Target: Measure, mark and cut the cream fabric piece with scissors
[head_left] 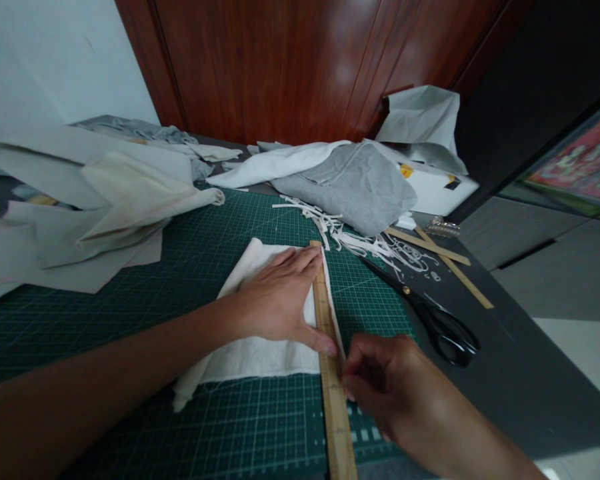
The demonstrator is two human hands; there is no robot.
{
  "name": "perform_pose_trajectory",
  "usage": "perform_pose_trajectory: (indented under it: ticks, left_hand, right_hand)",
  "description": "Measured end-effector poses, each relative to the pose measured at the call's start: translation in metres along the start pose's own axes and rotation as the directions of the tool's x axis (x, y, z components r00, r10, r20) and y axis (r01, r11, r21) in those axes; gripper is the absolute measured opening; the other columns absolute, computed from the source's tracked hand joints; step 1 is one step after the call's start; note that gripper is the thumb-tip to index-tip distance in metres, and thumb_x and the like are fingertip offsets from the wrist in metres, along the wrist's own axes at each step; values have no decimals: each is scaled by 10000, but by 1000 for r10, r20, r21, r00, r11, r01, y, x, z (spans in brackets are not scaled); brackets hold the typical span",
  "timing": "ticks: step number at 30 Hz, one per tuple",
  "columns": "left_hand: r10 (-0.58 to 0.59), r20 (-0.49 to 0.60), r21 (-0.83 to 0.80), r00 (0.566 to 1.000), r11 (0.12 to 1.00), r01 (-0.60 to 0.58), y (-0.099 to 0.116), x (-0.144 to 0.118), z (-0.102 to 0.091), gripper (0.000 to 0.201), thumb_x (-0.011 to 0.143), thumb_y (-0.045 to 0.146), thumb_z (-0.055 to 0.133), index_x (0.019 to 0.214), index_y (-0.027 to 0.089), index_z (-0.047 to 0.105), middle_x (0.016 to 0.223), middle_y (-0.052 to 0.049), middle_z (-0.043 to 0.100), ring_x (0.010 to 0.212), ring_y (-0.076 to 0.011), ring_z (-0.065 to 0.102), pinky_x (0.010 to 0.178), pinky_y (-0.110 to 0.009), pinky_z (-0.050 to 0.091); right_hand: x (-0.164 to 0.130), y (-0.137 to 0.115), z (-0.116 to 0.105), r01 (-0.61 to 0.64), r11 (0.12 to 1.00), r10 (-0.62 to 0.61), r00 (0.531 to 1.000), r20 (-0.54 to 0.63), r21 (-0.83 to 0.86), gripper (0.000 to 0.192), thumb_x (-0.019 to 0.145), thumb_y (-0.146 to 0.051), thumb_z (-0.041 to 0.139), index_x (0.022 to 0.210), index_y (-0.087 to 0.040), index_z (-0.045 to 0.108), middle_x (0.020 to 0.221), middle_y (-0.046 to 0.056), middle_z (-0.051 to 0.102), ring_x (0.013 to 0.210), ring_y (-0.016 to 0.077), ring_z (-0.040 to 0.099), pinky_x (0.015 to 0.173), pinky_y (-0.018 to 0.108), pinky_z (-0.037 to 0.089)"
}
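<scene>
A folded white cloth (260,357) lies on the green cutting mat (180,293). A wooden ruler (330,387) runs along the cloth's right edge. My left hand (280,300) presses flat on the cloth, thumb and fingers against the ruler. My right hand (380,383) sits just right of the ruler near the cloth's lower corner, fingers curled together; whether it pinches a small tool is hidden.
Black-handled scissors (437,323) lie right of the mat on the dark table (520,373). Cloth strips (375,243) and two wooden sticks (453,263) lie behind them. Grey and white fabric piles (350,180), beige fabric (110,200) at left, a wooden door (290,67) behind.
</scene>
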State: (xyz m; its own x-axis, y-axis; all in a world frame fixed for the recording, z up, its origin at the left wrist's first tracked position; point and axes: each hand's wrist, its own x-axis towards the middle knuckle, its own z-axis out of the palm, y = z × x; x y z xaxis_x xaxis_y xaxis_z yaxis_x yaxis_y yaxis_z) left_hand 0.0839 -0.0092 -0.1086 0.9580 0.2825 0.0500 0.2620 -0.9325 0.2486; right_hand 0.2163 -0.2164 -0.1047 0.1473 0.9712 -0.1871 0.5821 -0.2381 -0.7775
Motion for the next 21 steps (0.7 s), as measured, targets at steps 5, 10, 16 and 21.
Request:
perform_pose_trajectory:
  ticks: [5,10,16,21]
  left_hand:
    - [1,-1,-16,1000,1000,-1,0,0,0,1510,576,1031,544,1637,9,212,1748,-228,127,1631,-344,128,1323,-461,100]
    - [21,-28,-37,999,999,-22,-1,0,2,1429,630,979,565,1632,22,215,1747,-230,135,1632,-336,129,1317,-465,96]
    - [44,-59,-31,997,998,-46,-2,0,2,1304,678,885,610,1603,31,268,1741,-215,194,1618,-311,192,1314,-442,110]
    - [13,-27,-25,1000,1000,-14,0,1,0,1340,668,906,587,1615,23,245,1743,-213,188,1623,-316,175,1313,-426,104]
  right_hand:
    - [2,-7,-22,20,996,-19,1000,-11,89,131,952,-226,628,832,-225,683,642,-42,551,542,104,445,454,239,317]
    - [15,-23,-30,178,884,-150,984,-98,432,86,944,-260,721,981,-221,788,696,-21,666,509,91,545,458,212,430]
    - [40,-17,-17,288,717,-301,949,-91,635,38,952,-230,771,962,-205,744,814,11,801,723,128,758,673,234,591]
    - [57,7,-26,220,735,-348,934,78,642,168,1021,-330,702,963,-192,626,842,28,799,743,134,747,721,271,582]
